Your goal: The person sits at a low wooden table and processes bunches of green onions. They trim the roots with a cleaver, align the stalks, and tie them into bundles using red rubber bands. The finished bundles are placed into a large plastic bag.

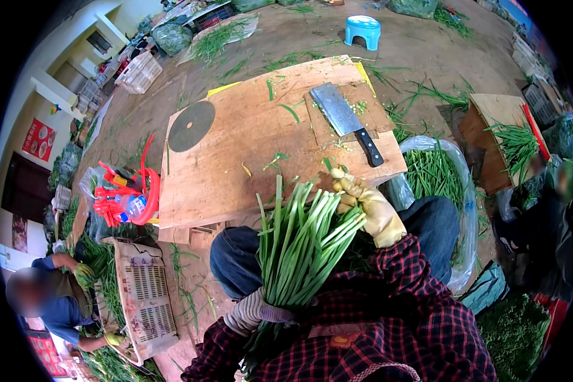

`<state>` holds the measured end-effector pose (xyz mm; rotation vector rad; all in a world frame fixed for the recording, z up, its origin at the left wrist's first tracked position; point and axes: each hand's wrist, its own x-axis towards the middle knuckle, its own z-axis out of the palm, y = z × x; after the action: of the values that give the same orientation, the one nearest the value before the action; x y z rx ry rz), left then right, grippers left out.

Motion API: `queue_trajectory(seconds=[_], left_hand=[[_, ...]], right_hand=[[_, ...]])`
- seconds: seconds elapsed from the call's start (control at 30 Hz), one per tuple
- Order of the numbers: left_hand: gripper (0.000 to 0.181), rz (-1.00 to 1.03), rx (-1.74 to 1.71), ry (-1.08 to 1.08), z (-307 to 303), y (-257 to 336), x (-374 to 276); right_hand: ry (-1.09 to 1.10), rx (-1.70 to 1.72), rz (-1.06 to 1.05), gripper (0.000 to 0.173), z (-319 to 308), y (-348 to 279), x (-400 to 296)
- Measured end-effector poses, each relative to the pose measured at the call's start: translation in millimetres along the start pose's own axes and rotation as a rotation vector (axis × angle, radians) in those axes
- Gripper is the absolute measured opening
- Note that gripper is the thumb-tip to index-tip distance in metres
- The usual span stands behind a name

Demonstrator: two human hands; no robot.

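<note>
A thick bundle of green stalks (301, 238), which look like garlic chives, stands tilted over my lap with its pale ends up. Around its lower part my left hand (260, 311), in a grey knit glove, is closed. My right hand (370, 210), in a yellowish rubber glove, is beside the pale ends at the near edge of a wooden board table (248, 148). Whether its bent fingers grip any stalk is unclear. A cleaver (336, 110) with a black handle lies on a small cutting board (322, 133) at the table's right.
A round grey disc (191, 126) lies at the table's left. Red ties and a bottle (132, 205) hang beside it. On the right stands a clear plastic bag (465, 191) of cut greens. A co-worker (64, 296) handles greens at a crate (145, 296). Beyond the table is a blue stool (363, 32).
</note>
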<state>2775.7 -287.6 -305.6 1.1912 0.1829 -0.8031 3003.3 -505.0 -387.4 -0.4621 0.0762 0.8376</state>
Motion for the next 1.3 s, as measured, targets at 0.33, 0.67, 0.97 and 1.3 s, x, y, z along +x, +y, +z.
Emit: queue_trajectory(seconds=[0.33,0.67,0.97,1.3], left_hand=[[0.066,0.064,-0.233,0.053,-9,-17,-3],[0.063,0.014,0.113,0.2,-25,-43,-9],[0.062,-0.086,-0.068,0.232,-7,-11,-20],[0.067,-0.071,0.097,0.17,-30,-38,-36]], right_hand=[[0.152,-0.825,-0.532,0.03,81,-27,-65],[-0.104,-1.267,-0.072,0.035,42,31,-30],[0.116,-1.564,-0.276,0.019,56,26,-48],[0.598,-2.146,-0.05,0.033,-15,-51,-47]])
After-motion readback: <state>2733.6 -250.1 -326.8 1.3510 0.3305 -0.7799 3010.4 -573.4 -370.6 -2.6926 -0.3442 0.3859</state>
